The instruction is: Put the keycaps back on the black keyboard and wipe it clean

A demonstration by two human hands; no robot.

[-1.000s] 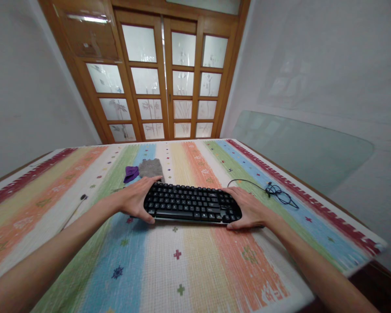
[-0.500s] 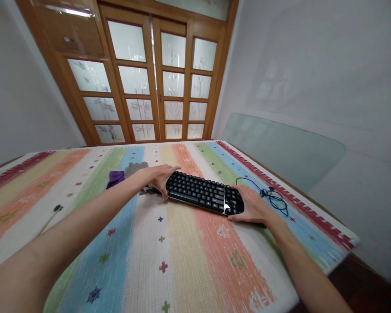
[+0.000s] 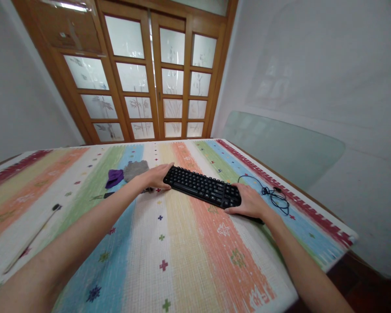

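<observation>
A black computer keyboard lies at a slant on the striped tablecloth, keys facing up. Around its left end my left hand is closed, thumb at the near edge and fingers at the far edge. My right hand grips the right end, covering part of the number keys. From behind the right hand a black cable runs out and lies in a loose coil. Beside my left wrist are a grey cloth and a purple cloth, partly hidden by the arm.
A thin stick with a dark tip lies on the left of the table. Near the purple cloth, a dark-handled tool shows in part. Beyond the table stand wooden glass-paned doors; a pale glass panel leans at the right wall.
The keyboard has been set down flatter, its left end moving slightly left and away, with both hands still on it. My left arm has shifted, showing more of the stick and dark-handled tool.
</observation>
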